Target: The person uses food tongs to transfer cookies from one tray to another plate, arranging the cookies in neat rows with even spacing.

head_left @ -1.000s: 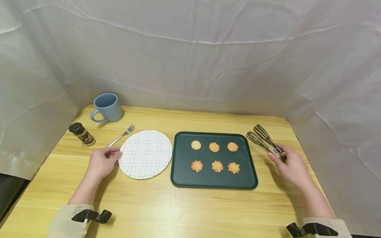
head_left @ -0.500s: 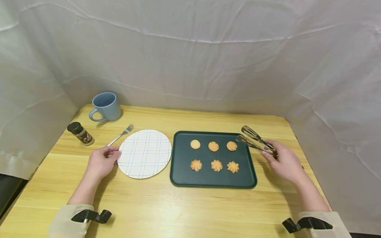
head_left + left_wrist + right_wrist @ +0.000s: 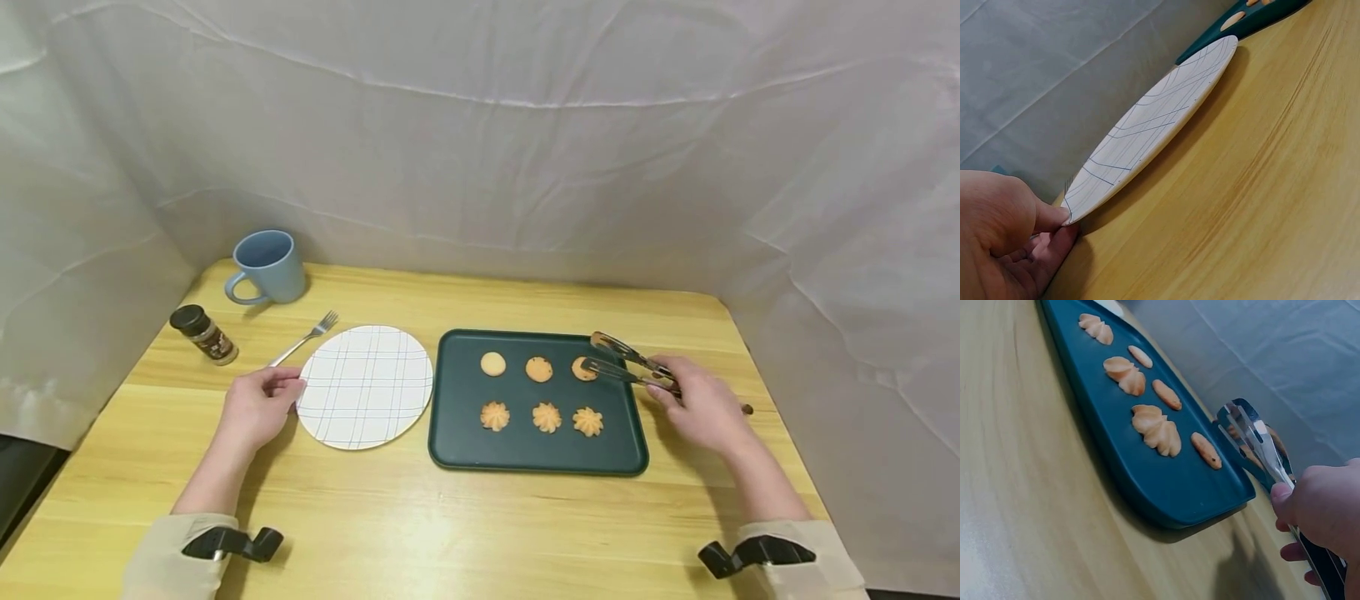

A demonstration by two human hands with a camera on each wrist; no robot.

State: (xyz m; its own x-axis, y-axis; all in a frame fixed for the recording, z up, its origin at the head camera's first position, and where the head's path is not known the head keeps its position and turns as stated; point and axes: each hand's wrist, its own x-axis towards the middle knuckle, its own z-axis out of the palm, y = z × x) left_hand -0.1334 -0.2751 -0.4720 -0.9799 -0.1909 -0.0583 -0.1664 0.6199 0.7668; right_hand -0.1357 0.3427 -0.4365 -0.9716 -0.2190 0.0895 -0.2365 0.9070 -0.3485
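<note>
My left hand (image 3: 255, 408) pinches the left rim of a white plate (image 3: 366, 387) with blue checked lines. In the left wrist view the thumb (image 3: 1050, 215) lies over the rim and curled fingers sit below it. My right hand (image 3: 703, 407) grips metal tongs (image 3: 1267, 450) with slotted ends, their two arms spread apart. Those ends reach over the back right of a dark green tray (image 3: 517, 457), and one arm overlaps the rightmost round cookie (image 3: 580, 367). Two more round cookies (image 3: 538, 369) share that back row. Three swirled, flower-shaped cookies (image 3: 547, 417) form the front row.
A fork (image 3: 303, 339) lies just left of the plate, its handle end hidden behind the left hand. Behind it stands a blue mug (image 3: 279, 277). A black-capped spice jar (image 3: 212, 340) is at the far left. Pale cloth (image 3: 480, 167) walls the table's back and sides.
My right hand has carried the tongs leftward, from beside the tray to over its back right cookie. The left hand and plate have stayed in place.
</note>
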